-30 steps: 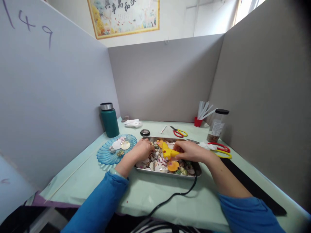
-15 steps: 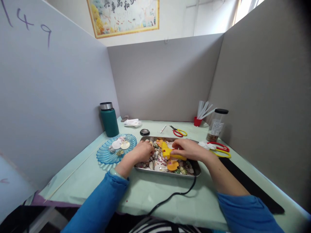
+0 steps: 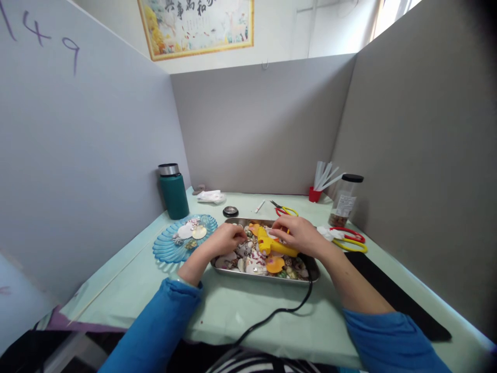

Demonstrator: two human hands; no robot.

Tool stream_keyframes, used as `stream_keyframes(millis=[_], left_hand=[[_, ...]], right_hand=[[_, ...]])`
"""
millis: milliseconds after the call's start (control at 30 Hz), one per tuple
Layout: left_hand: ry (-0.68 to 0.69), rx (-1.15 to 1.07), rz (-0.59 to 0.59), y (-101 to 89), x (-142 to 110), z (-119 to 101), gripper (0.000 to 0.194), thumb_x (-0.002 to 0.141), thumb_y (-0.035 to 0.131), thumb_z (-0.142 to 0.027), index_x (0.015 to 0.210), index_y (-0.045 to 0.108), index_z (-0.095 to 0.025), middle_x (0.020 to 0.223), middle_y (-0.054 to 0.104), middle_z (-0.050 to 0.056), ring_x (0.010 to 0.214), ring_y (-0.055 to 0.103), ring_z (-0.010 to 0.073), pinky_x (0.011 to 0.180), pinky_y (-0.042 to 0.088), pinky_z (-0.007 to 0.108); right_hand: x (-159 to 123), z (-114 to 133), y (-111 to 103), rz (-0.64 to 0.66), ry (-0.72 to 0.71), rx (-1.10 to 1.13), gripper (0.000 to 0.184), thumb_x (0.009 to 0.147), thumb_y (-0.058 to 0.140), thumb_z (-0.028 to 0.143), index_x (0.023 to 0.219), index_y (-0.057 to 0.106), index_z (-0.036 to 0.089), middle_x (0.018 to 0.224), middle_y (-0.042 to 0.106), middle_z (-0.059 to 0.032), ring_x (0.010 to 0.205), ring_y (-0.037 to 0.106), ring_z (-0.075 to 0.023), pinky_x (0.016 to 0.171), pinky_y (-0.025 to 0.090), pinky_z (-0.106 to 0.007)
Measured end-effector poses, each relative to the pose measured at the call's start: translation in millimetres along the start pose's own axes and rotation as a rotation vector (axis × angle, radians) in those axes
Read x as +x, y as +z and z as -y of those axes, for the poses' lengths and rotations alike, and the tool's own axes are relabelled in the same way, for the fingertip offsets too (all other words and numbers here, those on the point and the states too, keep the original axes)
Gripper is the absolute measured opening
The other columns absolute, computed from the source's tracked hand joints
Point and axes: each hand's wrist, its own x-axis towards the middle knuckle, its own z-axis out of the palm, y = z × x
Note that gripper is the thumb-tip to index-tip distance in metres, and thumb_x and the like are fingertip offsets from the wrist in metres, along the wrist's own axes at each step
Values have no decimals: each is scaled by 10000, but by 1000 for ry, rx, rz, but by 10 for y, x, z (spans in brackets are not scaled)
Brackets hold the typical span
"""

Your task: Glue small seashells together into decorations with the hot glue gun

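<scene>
A metal tray (image 3: 267,279) full of seashells lies before me. My left hand (image 3: 225,240) is over the tray's left end, fingertips pinched together; whatever they hold, if anything, is hidden. On top of the shells rests a yellow glue gun (image 3: 277,247), its black cord (image 3: 279,310) running over the tray's front edge towards me. My right hand (image 3: 298,234) hovers above and behind the gun, fingers bent and apart. An orange shell (image 3: 275,264) sits just in front of the gun. To the left, a blue scalloped plate (image 3: 165,247) carries several shells and a piece of coral.
A green bottle (image 3: 173,194) stands behind the plate. At the back are a round lid (image 3: 230,211) and scissors (image 3: 286,211). On the right stand a red cup (image 3: 315,195) of glue sticks and a clear jar (image 3: 345,204), near larger scissors (image 3: 351,246) and a black mat (image 3: 396,295).
My right hand has lifted off the glue gun, leaving it on the shells. My left hand has risen slightly from the shells and shifted a little left.
</scene>
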Motion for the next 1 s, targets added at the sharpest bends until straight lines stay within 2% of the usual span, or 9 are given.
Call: stream_keyframes(millis=[200,333,500,667,867,1000], left_hand=[[-120,-873,79,-24,-39,-102,222,712,653,-311,824,612,-124,687,629,31,636,554,109,652,429,239],[-178,-1144,199,-29,-63,-100,276,659,729,-283,841,619,-106,682,621,39,636,575,107,668,449,247],[-170,-1260,253,-28,-66,-87,302,652,741,-233,895,618,-104,699,605,35,613,569,101,642,466,252],[-119,-1306,270,-30,-71,-131,266,662,731,-216,878,609,-117,661,578,13,583,548,92,618,474,250],[-136,-1279,196,-31,-74,-158,259,725,685,-330,825,608,-104,697,615,46,585,553,88,601,449,225],[-146,-1120,115,-47,-82,-172,297,694,704,-366,825,617,-114,775,647,67,656,578,108,640,448,233]], right_hand=[[3,88,38,-100,-62,46,182,859,519,305,799,634,177,801,649,-44,700,562,-140,646,396,-245],[9,235,67,-141,-105,166,185,881,483,285,867,631,174,840,647,-52,687,556,-135,633,406,-242],[41,405,125,-134,-218,303,187,885,473,242,998,615,194,927,649,-65,766,573,-146,684,428,-253],[58,428,177,-134,-239,291,151,884,487,219,938,626,194,877,643,-49,765,567,-142,700,417,-248],[38,397,184,-164,-185,272,130,875,503,223,889,627,185,816,636,-33,707,552,-130,652,397,-237],[29,393,179,-187,-127,238,127,865,511,223,850,629,180,812,640,-33,705,550,-132,632,384,-236]])
